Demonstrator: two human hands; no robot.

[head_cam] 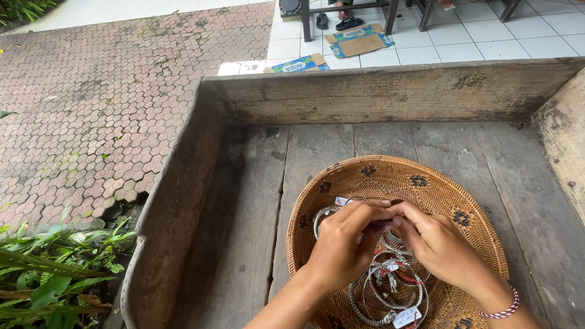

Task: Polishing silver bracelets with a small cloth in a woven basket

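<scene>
A round woven basket tray lies on a weathered wooden platform. Several silver bangles with small white tags lie piled in it. My left hand and my right hand meet over the tray's middle. The fingertips of both pinch one small dark item between them; I cannot tell what it is. A silver bangle shows just left of my left hand. My right wrist wears a red and white braided band.
The platform has raised wooden walls at the back, left and right. Left of it lie hexagonal brick paving and green plants. Beyond are white floor tiles, flattened cardboard, chair legs and sandals.
</scene>
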